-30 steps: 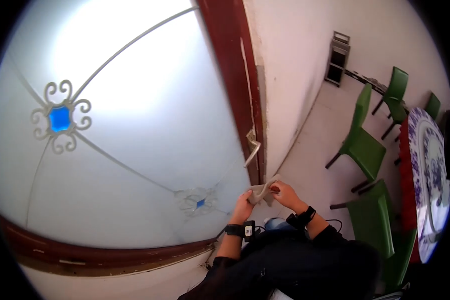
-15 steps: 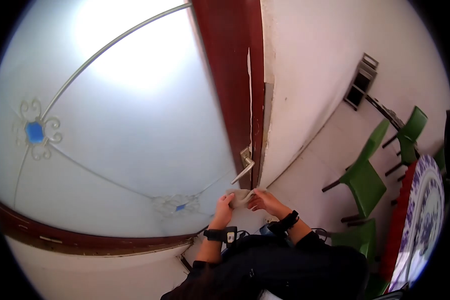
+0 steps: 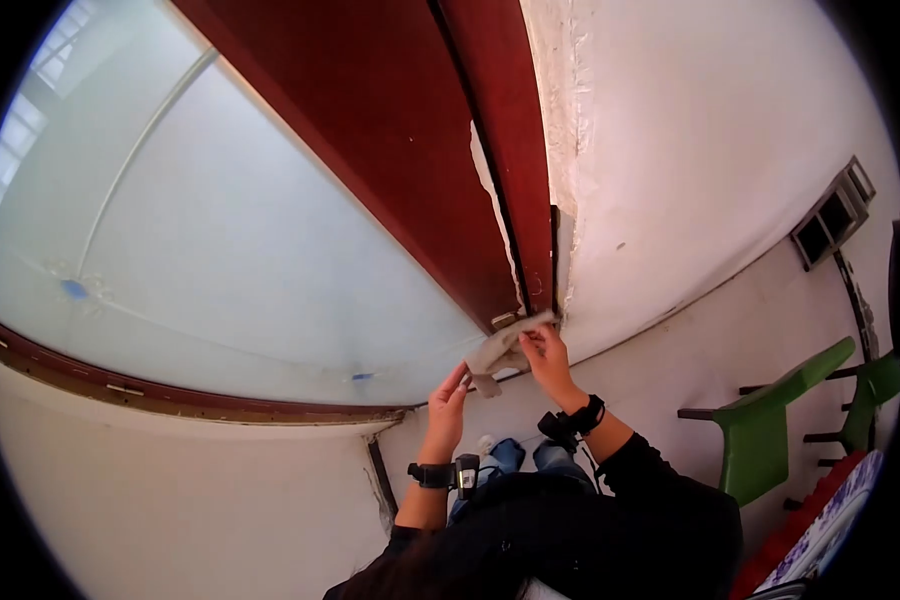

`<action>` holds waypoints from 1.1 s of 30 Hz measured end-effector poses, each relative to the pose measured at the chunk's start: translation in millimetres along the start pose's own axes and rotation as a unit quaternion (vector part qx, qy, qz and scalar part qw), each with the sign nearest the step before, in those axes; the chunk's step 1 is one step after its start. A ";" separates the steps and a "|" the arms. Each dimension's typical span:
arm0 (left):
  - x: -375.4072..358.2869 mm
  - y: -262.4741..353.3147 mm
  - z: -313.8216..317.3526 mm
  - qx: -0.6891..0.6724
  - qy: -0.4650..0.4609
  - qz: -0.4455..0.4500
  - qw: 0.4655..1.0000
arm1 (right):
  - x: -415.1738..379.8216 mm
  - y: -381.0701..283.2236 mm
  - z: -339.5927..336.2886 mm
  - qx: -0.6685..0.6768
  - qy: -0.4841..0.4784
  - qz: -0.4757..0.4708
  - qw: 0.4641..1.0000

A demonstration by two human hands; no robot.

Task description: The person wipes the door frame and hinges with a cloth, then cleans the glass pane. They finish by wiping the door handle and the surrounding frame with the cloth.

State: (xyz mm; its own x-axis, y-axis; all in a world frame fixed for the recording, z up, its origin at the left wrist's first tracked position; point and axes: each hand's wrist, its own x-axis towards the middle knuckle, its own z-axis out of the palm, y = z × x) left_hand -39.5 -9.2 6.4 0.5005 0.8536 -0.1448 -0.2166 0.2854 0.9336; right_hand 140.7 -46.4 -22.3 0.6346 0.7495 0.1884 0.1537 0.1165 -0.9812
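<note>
The right hand is pinching a cloth against the door edge, while the left hand is gripping its lower end, keeping it taut.

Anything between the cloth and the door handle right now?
Nothing visible. The cloth, held by both the right hand and left hand, is already up against the handle at the door's edge, partly covering it.
</note>
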 end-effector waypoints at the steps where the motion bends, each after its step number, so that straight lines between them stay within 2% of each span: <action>1: -1.6 4.7 3.0 0.037 -0.001 0.007 0.999 | 1.2 7.4 5.9 0.031 -0.001 0.023 0.999; 3: -2.0 4.8 7.2 0.071 -0.002 0.011 0.997 | 1.1 15.9 8.5 0.070 -0.012 0.083 0.994; 4: -0.5 2.7 7.1 0.107 -0.006 0.015 0.994 | 0.8 21.0 10.3 0.069 -0.012 0.083 0.994; 6: 5.3 -5.3 4.2 0.141 -0.016 0.016 0.990 | -1.8 31.1 14.6 0.170 -0.022 0.105 0.979; 8: 16.5 -16.8 -1.6 0.281 -0.039 0.085 0.955 | -1.2 25.7 14.0 0.163 -0.027 0.114 0.980; 9: 19.3 -14.1 2.4 0.278 -0.045 0.084 0.956 | -0.3 23.1 13.6 0.157 -0.036 0.123 0.979; 11: 27.1 -10.1 11.3 0.454 -0.056 0.171 0.873 | 0.1 22.6 15.0 0.135 -0.025 0.108 0.985; 12: 31.5 -10.2 14.9 0.448 -0.061 0.172 0.875 | 1.0 22.4 15.3 0.117 -0.022 0.094 0.988; 13: 35.7 -11.0 18.2 0.526 -0.065 0.147 0.835 | 2.1 22.2 15.5 0.051 -0.015 0.079 0.995; 14: 38.1 -12.7 20.2 0.599 -0.069 0.122 0.788 | 2.6 22.1 15.8 0.045 -0.012 0.079 0.996; 15: 40.8 -18.6 20.0 0.594 -0.073 0.123 0.791 | 4.4 19.8 16.4 0.011 -0.009 0.057 0.998; 17: 47.7 -32.0 18.0 0.653 -0.069 0.180 0.732 | 5.5 15.3 18.6 -0.054 0.013 0.008 0.998; 18: 50.5 -34.2 18.3 0.649 -0.075 0.182 0.735 | 5.5 14.5 19.3 -0.060 0.018 0.008 0.998; 20: 56.3 -36.6 17.4 0.709 -0.090 0.145 0.685 | 4.5 12.4 20.6 -0.105 0.039 0.012 0.994; 24: 63.4 -41.5 11.3 0.667 -0.094 0.196 0.713 | -2.3 5.4 29.8 -0.147 0.099 -0.032 0.984; 26: 57.3 -31.3 17.1 0.624 -0.056 0.201 0.753 | -6.2 0.9 30.9 -0.135 0.089 0.001 0.987; 28: 59.4 -35.4 13.5 0.624 -0.056 0.231 0.745 | -10.9 -0.9 33.6 -0.135 0.103 0.025 0.985; 32: 60.2 -37.2 -0.5 0.599 -0.038 0.326 0.731 | -24.1 2.3 39.3 -0.159 0.137 0.026 0.977; 33: 60.0 -38.5 -6.0 0.598 -0.038 0.326 0.731 | -27.5 6.1 39.4 -0.167 0.132 0.010 0.977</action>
State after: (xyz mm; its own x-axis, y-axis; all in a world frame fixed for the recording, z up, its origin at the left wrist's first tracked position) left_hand -6.1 33.7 -40.1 0.6730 0.5977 0.4357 0.4354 -0.7963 0.4199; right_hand 94.3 -40.6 -35.0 0.8069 0.5498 0.2159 0.3496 -0.1498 -0.9249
